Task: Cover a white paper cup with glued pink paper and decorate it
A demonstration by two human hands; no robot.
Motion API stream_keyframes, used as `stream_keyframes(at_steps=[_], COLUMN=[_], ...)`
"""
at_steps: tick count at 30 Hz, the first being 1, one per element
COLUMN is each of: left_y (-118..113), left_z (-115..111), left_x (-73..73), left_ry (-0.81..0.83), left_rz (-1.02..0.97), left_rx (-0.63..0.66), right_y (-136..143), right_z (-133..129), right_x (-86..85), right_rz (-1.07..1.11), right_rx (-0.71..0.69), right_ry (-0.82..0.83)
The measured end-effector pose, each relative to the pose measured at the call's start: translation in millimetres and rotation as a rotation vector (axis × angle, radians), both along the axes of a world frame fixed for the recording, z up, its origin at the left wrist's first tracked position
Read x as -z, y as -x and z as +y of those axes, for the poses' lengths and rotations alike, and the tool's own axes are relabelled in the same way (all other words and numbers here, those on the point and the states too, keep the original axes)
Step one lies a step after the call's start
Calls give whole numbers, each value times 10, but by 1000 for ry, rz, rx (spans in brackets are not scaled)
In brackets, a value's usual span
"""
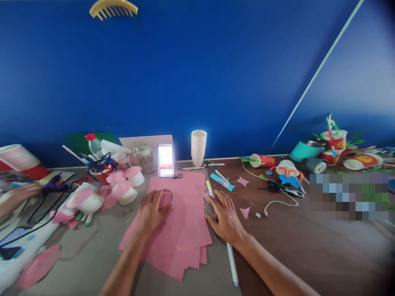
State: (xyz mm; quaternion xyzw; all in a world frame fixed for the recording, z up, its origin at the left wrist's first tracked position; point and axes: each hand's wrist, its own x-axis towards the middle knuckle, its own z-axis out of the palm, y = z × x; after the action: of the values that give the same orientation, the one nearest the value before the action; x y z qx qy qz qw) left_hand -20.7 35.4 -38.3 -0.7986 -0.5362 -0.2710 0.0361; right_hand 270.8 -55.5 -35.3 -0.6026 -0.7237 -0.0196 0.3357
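Observation:
My left hand [153, 210] lies palm down on a stack of pink paper sheets [175, 261], fingers stretched and thumb apart. Partly under its fingers shows a thin grey curved band [170, 196] whose kind I cannot make out. A faint round outline marks the top sheet. At the stack's right edge my right hand [226, 216] rests with fingers spread and thumb apart, gripping nothing that shows. By its fingertips is a yellow-ended marker [210, 188]; below the palm lies a white marker [232, 265]. Whether these are one marker is hidden by the hand.
White stacked cups [199, 148] and a phone [166, 160] stand behind the paper. Pink-topped cups [124, 192] and another person's hand [27, 192] are leftward. Rightward lie a blue marker [222, 182], pink scraps [245, 212], a white cable [279, 202] and a red cup [262, 160].

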Motion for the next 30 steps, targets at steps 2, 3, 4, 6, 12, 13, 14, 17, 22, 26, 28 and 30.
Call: stream_keyframes(at_steps=[2,3,4,6,12,13,14,17,22,26,28,30], left_y=[-27,-37,-44,-50,-57,-56,-52,-24,32,54,70,89], left_z=[-37,-52,-64,-79,-69,-59,-46,1,39,17,14,26], left_x=[-8,-17,-29,-54,-82,-81,-80,-77,-72,-70,-65,-55], left_ry=[6,15,28,56,63,43,19,-58,-162,-139,-127,-119], left_rz=[21,38,58,95,69,43,13,-68,-102,-84,-88,-107], left_rx=[19,30,41,54,72,68,64,44,-29,-114,-147,-168], right_y=[22,35,51,94,205,204,198,165,159,208,225,221], right_z=[-26,-43,-63,-104,-210,-220,-228,-238,-251,-248,-235,-216], right_x=[-38,-70,-105,-172,-268,-272,-274,-277,-318,-340,-322,-300], right_rz=[-20,-26,-35,-65,-156,-166,-174,-183,-195,-198,-185,-139], right_rx=[-1,-30,-76,-194,-427,-446,-462,-483,-473,-498,-518,-512], right_ry=[-37,-41,-33,19,271,313,350,430,459,310,191,45])
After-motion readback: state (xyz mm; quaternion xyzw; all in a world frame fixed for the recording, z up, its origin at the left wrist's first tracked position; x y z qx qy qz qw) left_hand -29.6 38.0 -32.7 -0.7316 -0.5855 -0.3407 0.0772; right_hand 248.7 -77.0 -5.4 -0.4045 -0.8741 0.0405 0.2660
